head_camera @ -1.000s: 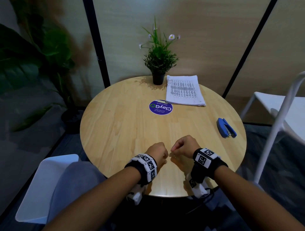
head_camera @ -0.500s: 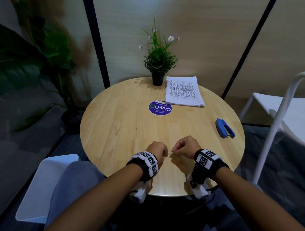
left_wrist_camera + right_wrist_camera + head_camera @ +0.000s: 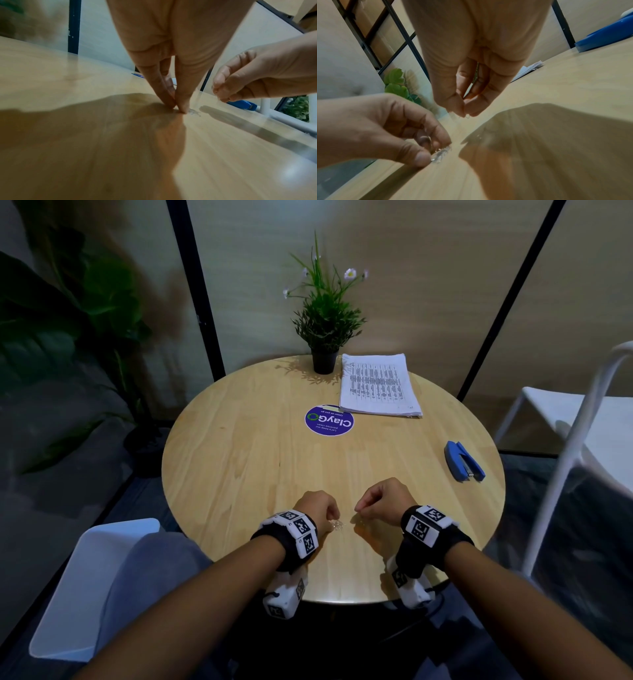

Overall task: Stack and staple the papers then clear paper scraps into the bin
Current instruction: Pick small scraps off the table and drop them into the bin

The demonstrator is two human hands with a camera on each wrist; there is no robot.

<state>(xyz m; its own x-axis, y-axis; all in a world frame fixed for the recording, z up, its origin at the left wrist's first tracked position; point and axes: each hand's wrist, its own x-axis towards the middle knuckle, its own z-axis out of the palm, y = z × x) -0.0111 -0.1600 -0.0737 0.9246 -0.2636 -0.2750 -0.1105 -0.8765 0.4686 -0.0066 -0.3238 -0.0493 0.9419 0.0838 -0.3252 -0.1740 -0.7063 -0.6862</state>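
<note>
A small pile of shiny scraps [image 3: 337, 524] lies near the front edge of the round wooden table [image 3: 239, 457]. My left hand [image 3: 334, 520] pinches at this pile [image 3: 440, 155] with thumb and fingertips [image 3: 178, 108] down on the wood. Just to the right, my right hand [image 3: 358, 508] hovers above the table, thumb and forefinger [image 3: 464, 113] pinching a tiny sliver. The stack of printed papers [image 3: 376, 386] lies at the far side. The blue stapler [image 3: 462, 462] rests at the right edge.
A potted plant [image 3: 325, 337] stands at the table's back, and a round purple sticker [image 3: 329, 421] lies beside the papers. A white chair [image 3: 582, 422] stands to the right. A white plastic shape [image 3: 85, 594] sits low on the left by my knee.
My hands have drawn slightly apart, and the little scrap pile now shows between them. Papers and stapler have not moved.
</note>
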